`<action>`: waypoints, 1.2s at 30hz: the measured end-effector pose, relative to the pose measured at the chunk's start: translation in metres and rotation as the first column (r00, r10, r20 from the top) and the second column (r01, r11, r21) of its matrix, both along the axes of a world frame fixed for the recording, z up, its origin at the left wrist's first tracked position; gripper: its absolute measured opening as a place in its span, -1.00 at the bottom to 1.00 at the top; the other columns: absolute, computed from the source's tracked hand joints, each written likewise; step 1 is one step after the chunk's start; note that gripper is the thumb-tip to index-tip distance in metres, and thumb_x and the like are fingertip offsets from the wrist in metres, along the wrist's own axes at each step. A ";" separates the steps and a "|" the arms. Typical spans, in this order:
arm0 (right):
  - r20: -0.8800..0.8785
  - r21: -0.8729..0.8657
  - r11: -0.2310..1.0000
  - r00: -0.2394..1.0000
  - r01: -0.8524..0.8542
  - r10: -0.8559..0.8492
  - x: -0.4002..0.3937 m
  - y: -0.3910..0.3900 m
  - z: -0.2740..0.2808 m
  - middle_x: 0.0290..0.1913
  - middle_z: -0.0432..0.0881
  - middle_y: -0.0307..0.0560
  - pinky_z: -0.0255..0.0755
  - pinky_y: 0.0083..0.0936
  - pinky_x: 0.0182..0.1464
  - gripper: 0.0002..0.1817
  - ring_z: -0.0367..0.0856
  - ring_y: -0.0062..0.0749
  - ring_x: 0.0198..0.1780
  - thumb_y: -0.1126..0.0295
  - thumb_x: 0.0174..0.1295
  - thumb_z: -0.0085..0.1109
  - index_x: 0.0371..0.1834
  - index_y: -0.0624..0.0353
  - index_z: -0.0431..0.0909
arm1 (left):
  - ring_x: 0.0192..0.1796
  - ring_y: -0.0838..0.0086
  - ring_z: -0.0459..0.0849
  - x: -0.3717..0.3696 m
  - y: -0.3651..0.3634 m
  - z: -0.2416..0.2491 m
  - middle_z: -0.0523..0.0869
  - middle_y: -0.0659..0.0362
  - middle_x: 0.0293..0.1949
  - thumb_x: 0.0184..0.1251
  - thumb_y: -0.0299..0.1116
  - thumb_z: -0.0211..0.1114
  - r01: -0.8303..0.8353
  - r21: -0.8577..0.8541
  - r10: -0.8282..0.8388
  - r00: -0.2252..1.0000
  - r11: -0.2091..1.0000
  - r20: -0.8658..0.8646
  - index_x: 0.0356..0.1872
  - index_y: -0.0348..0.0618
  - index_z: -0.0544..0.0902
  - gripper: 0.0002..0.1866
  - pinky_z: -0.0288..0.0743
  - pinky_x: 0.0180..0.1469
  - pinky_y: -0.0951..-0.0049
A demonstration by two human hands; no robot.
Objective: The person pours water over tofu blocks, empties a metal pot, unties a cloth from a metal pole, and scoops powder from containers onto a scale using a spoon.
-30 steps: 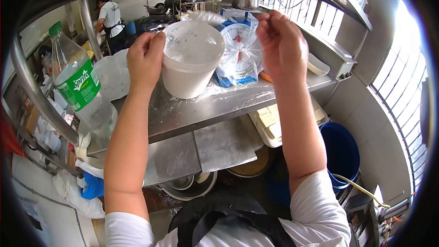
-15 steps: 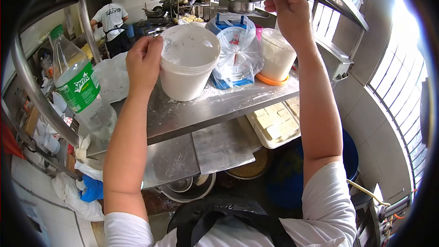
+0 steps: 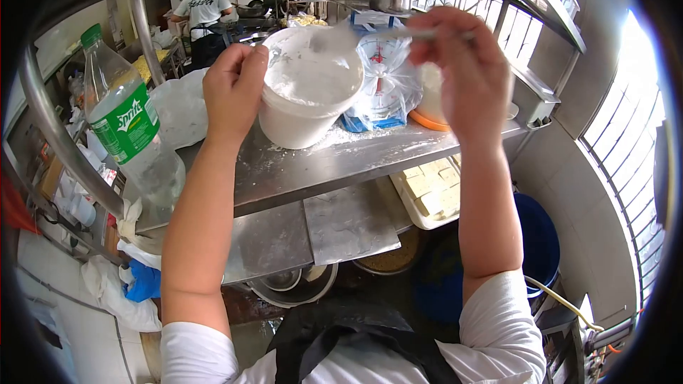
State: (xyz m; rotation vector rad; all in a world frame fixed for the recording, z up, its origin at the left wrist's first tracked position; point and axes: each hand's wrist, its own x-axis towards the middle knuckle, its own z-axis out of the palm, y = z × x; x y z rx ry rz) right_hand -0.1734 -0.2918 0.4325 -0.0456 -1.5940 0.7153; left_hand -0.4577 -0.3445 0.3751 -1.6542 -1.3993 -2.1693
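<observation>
My left hand (image 3: pixel 235 89) grips the left rim of a white plastic bucket (image 3: pixel 295 124), thumb on top. White powder coats the bucket's inner wall and lies inside; the bucket tips slightly toward me on the steel shelf. In my right hand (image 3: pixel 466 64), smeared by motion, is a spoon (image 3: pixel 333 39) whose blurred bowl hangs over the bucket's mouth. Just behind and right of the bucket stands a blue dial scale (image 3: pixel 377 78) wrapped in a clear plastic bag. A second white tub (image 3: pixel 431 92) rests on an orange lid (image 3: pixel 429 120), partly hidden by my right hand.
A Sprite bottle (image 3: pixel 128 124) stands at the left by a metal post. Powder is scattered on the steel shelf (image 3: pixel 313 171). Below are a tray of pale blocks (image 3: pixel 434 192) and a metal sheet (image 3: pixel 348 227). A co-worker (image 3: pixel 205 14) stands at the back left.
My right hand has come down, bringing the spoon left over the bucket's mouth. The bucket now tips more toward me, still in my left hand. The view has shifted slightly.
</observation>
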 end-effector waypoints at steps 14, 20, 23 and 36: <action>0.052 -0.285 0.958 0.998 -0.030 0.047 -0.021 -0.016 -0.057 -0.11 0.75 0.03 0.70 -0.50 -0.19 -0.79 0.74 -0.46 -0.26 0.55 0.55 0.02 0.10 0.35 0.61 | -0.29 0.71 0.46 0.014 -0.009 0.000 0.60 0.37 -0.39 0.54 -0.28 0.30 0.021 0.008 -0.020 0.996 1.000 -0.090 -0.24 -0.30 0.68 -0.75 0.35 -0.21 0.61; -0.277 -0.442 0.848 0.944 -0.293 0.182 -0.022 -0.002 -0.063 -0.14 0.73 0.12 0.71 -0.40 -0.21 -0.75 0.74 -0.32 -0.26 0.53 0.45 0.09 0.09 0.46 0.56 | -0.30 0.72 0.45 0.012 -0.008 0.001 0.60 0.38 -0.40 0.55 -0.29 0.29 0.016 0.016 -0.015 0.997 1.000 -0.073 -0.25 -0.30 0.68 -0.75 0.34 -0.22 0.61; -0.334 -0.429 0.853 0.930 -0.296 0.155 -0.020 -0.001 -0.064 -0.13 0.73 0.12 0.72 -0.40 -0.21 -0.75 0.74 -0.31 -0.26 0.53 0.46 0.08 0.10 0.45 0.56 | -0.30 0.72 0.45 0.008 -0.004 0.000 0.59 0.38 -0.40 0.55 -0.28 0.29 0.001 0.011 0.000 0.997 1.000 -0.073 -0.26 -0.30 0.68 -0.74 0.34 -0.23 0.60; -0.327 -0.408 0.881 0.939 -0.240 0.105 -0.018 -0.004 -0.067 -0.11 0.73 0.14 0.73 -0.39 -0.16 -0.75 0.76 -0.29 -0.24 0.53 0.48 0.09 0.12 0.45 0.56 | -0.38 0.71 0.41 0.004 0.001 -0.001 0.55 0.37 -0.48 0.54 -0.27 0.31 -0.016 0.041 0.017 0.999 0.999 -0.036 -0.33 -0.29 0.65 -0.72 0.29 -0.32 0.58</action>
